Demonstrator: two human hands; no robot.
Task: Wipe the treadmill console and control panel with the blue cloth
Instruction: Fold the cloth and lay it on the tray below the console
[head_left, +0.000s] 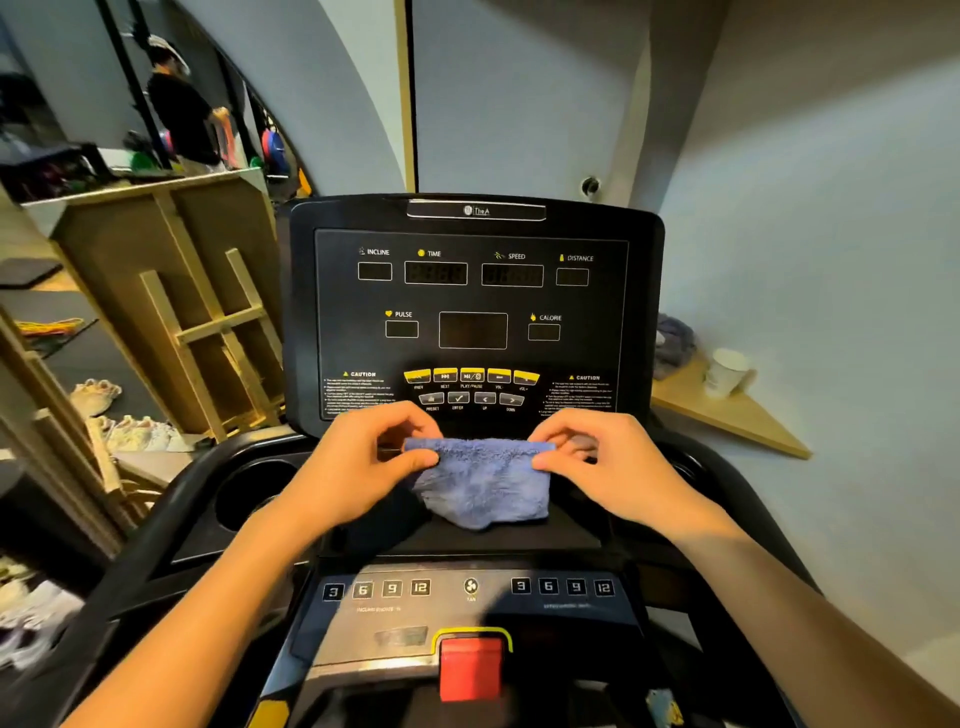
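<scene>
Left hand (363, 457) and right hand (597, 457) each pinch a top corner of the blue cloth (483, 480), hanging just below the console (472, 301) buttons. Step: readying cloth. Next: press it onto the console, probably.

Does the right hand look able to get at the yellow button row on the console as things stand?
Probably yes. The right hand sits just below the yellow button row with nothing between them, though it is pinching the blue cloth together with the left hand.
</scene>
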